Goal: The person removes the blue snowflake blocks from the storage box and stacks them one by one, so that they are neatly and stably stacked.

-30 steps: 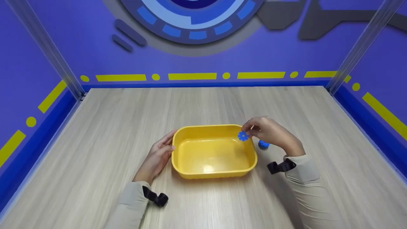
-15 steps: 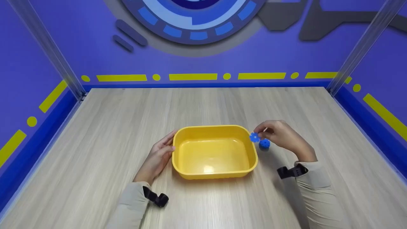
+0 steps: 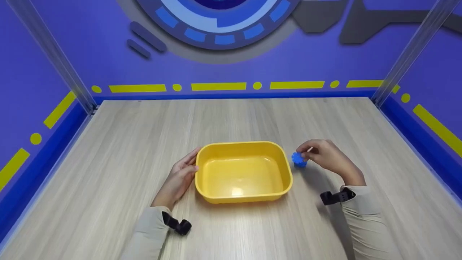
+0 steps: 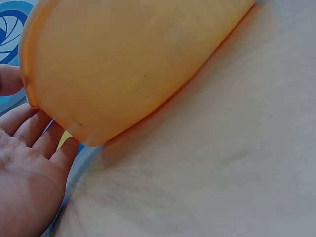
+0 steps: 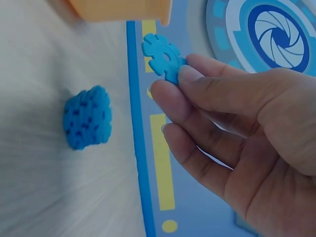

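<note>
My right hand [image 3: 330, 159] pinches a thin blue notched snowflake disc [image 5: 162, 55] between thumb and fingers, above the table just right of the yellow bin [image 3: 242, 196]. Under it on the table stands a short stack of similar blue snowflake discs [image 5: 88, 117]. In the head view the held disc largely covers that stack; the right wrist view shows them apart. At the bin's left end, my left hand [image 3: 177, 180] holds it, thumb at the rim and fingers along the outer wall. No disc shows inside the bin.
The wooden table [image 3: 144, 130] meets a blue-purple wall [image 3: 231, 68] with yellow marks at the back. Similar panels rise along both sides. A black wrist camera [image 3: 177, 224] sits on the left cuff and another black camera [image 3: 337, 196] on the right.
My right hand has moved right, from over the bin's right rim to above the stack, carrying the blue disc with it. The left hand and the bin stay where they were.
</note>
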A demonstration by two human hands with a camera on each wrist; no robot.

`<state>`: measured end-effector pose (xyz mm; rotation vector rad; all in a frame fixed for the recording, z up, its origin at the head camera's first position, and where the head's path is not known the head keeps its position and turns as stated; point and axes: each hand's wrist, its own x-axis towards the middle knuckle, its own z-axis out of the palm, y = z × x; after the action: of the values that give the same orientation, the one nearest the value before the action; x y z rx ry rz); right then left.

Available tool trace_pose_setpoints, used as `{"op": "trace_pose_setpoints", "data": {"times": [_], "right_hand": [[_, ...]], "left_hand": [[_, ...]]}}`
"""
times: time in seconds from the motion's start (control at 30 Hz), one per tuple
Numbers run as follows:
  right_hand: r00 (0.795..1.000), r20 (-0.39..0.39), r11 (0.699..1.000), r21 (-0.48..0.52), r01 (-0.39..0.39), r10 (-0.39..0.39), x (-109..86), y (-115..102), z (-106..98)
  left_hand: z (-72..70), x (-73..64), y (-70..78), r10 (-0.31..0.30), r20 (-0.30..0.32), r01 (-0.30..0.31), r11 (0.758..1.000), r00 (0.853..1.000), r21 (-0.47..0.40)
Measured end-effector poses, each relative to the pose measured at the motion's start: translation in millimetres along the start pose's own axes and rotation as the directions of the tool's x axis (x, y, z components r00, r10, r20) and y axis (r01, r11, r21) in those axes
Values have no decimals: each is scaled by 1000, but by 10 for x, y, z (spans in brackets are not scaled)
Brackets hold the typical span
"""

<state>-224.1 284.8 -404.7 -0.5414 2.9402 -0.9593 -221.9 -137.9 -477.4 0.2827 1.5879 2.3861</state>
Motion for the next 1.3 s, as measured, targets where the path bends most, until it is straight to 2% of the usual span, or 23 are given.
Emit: {"op": "trace_pose_setpoints", "data": {"times": [0.67,1.03,1.3], "right_hand": [[985,31,982,82,-171,169,-34,221,17],[985,3,984,41,-172,172,-29,255,31],[984,12,982,55,-179,178,-33,231,23]], "left_hand": [[-1,-6,2,-2,-6,2,1000,1000,-16],[-7,-7,-6,8,-2,-8,1000,1000,-3],[-3,4,-12,-2,-16,2,1000,1000,-23]]}}
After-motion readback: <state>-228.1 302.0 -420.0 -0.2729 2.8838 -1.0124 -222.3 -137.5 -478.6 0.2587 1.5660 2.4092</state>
